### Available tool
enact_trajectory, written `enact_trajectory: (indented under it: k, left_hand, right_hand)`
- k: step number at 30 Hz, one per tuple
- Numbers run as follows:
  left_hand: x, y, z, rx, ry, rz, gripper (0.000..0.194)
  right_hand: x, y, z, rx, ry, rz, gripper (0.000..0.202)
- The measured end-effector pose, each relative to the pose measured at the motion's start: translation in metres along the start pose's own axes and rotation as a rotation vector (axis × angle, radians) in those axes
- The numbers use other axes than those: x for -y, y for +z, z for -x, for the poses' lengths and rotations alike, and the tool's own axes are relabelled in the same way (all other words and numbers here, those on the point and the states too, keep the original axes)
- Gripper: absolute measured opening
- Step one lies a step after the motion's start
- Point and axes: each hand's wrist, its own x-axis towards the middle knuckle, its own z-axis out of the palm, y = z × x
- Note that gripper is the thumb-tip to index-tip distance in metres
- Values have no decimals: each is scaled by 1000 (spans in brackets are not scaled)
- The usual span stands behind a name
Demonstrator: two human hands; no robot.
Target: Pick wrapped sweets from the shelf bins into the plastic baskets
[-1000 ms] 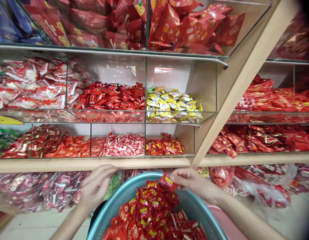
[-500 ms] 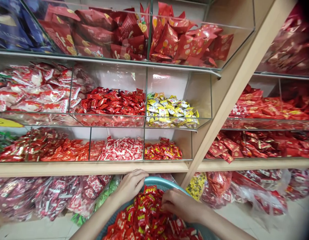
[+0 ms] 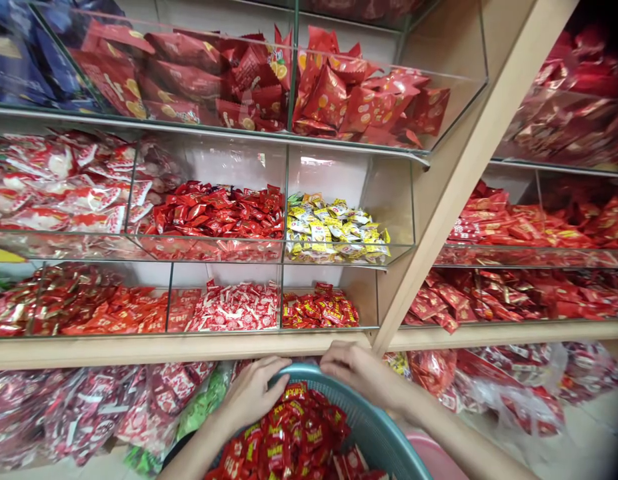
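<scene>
A blue-green plastic basket (image 3: 389,433) full of red wrapped candies (image 3: 289,427) is at the bottom centre, below the shelf edge. My left hand (image 3: 259,387) grips its rim on the far left side, fingers curled over the edge. On the far rim, a little to the right, my right hand (image 3: 356,370) is closed over the edge with its fingers bent. The two hands are a short way apart, and the candies lie below and between them.
Glass-fronted shelves hold red candies (image 3: 219,213), yellow-white candies (image 3: 339,230) and larger red packets (image 3: 189,73). A wooden shelf edge (image 3: 189,348) runs just beyond the basket. Bagged candies (image 3: 93,413) lie underneath, and a pink container (image 3: 433,453) shows at lower right.
My right hand has left the candies inside the basket and moved up to its far rim. My left hand stays on the rim. The view has shifted slightly, and the pink container now shows.
</scene>
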Motion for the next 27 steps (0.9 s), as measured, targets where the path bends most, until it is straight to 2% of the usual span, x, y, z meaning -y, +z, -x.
enact_trajectory:
  k: [3, 6, 11, 15, 18, 27]
  left_hand:
    - [0, 1, 1, -11, 10, -18, 31]
    - [1, 2, 1, -34, 38, -36, 31]
    - [5, 3, 2, -37, 49, -70, 32]
    - [5, 4, 2, -49, 57, -64, 32]
    - [5, 4, 1, -48, 64, -54, 31]
    - [5, 5, 1, -30, 77, -48, 32]
  right_hand:
    - [-11, -22, -20, -199, 10, 40, 23]
    - [-25, -25, -41, -326, 92, 131, 18]
    - [-39, -10, -64, -356, 188, 250, 18]
    - [-48, -4, -69, -394, 159, 129, 15]
    - [-55, -2, -69, -448, 130, 24, 21]
    - [-60, 3, -64, -585, 159, -70, 33]
